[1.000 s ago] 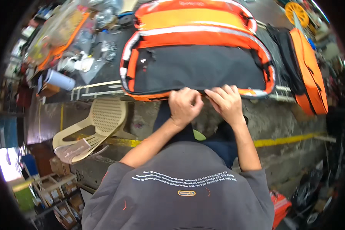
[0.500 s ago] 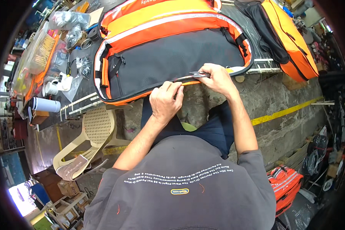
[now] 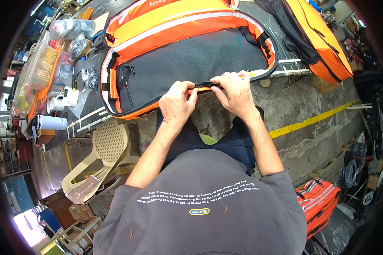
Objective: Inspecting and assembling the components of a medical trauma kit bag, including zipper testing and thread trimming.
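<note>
A large orange and dark grey bag lies opened out on the table, its near edge overhanging toward me. My left hand pinches the black edging of that near rim between thumb and fingers. A short way to the right, my right hand grips the same edging, its thumb below and fingers on top. Between the hands the black strip stands a little raised over an orange band. Whether a metal tool is still tucked in my right hand cannot be seen.
Another orange and black bag stands at the right end of the table. Clear plastic boxes, a white cylinder and a screwdriver sit at the left. Below are a beige plastic chair and a red-orange bag.
The pointed metal blades that showed in my right hand are out of sight. My right hand has moved slightly left and down onto the edging; my left hand remains at the rim.
</note>
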Tool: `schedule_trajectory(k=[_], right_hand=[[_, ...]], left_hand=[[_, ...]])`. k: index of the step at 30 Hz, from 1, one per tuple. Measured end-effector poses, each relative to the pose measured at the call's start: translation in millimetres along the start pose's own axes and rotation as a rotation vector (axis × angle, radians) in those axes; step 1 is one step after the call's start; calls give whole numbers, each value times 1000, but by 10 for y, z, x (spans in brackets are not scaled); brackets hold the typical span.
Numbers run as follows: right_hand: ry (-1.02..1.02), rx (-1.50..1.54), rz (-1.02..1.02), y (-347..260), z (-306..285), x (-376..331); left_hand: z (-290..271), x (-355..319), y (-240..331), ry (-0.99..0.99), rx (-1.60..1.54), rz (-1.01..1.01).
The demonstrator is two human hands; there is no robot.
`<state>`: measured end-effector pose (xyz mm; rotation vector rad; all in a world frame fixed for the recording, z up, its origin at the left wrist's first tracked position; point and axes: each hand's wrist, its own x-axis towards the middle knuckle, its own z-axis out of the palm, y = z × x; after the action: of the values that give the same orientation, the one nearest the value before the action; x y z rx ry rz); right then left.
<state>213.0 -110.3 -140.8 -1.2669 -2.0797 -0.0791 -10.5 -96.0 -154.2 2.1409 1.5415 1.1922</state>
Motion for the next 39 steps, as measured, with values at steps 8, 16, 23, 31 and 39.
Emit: schedule_trajectory(k=[8, 16, 23, 31, 39], right_hand=[[-61, -49, -61, 13, -35, 108], [-124, -70, -73, 23, -44, 185], [-147, -87, -158, 103, -53, 337], [-464, 324, 47, 446, 107, 420], [-287, 355, 121, 433, 2, 307]], left_hand=[[-74, 59, -18, -84, 53, -12], [-79, 30, -6, -95, 66, -28], [-61, -16, -9, -77, 36, -14], [-68, -42, 11, -19, -91, -34], [-87, -99, -61, -32, 39, 211]])
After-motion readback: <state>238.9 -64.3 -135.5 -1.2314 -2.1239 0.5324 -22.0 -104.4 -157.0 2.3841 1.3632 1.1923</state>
